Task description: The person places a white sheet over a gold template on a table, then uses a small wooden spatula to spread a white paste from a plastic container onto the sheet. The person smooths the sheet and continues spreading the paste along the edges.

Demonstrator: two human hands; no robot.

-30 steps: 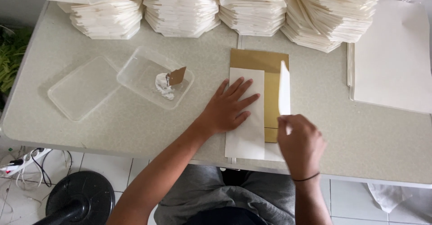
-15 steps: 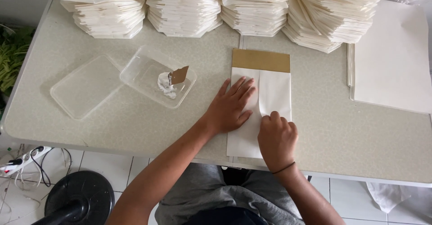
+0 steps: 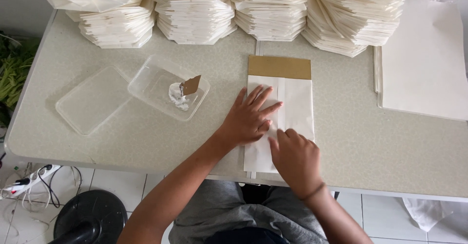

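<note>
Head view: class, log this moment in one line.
left hand: flat on white paper sheet | right hand: pressing its fold | glue tray: untouched

Your table [image 3: 146, 141]: speckled grey top | 12 o'clock: paper stacks [image 3: 234, 10] along the far edge | 9 o'clock: clear tub [image 3: 156, 80] and flat lid [image 3: 92, 100] side by side | 3 o'clock: white sheets [image 3: 424, 63] | centre: folded paper [image 3: 297, 102] on brown card [image 3: 279, 67]

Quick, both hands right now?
Left hand: open, flat on the white folded paper.
Right hand: fingers curled, pressing the same paper, holding nothing.
</note>
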